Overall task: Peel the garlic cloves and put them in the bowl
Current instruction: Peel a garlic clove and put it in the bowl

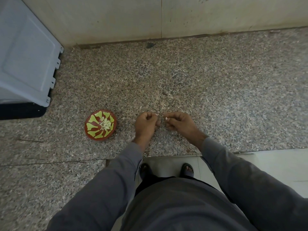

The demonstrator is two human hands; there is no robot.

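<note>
One bowl (100, 125) of many peeled cloves (105, 125), two hands (146, 121), one clove (166, 118) pinched.

speckled granite counter (183, 72), pale tiled wall (116, 17)

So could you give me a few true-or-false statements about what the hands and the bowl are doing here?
1. The bowl sits to the left of both hands. True.
2. The bowl is empty. False: pale cloves lie in it.
3. The right hand pinches a small white piece. True.
4. The left hand rests flat on the counter. False: its fingers are curled, pinching a thin scrap.
5. The hands are over the bowl. False: they are beside it, over bare counter.
</note>
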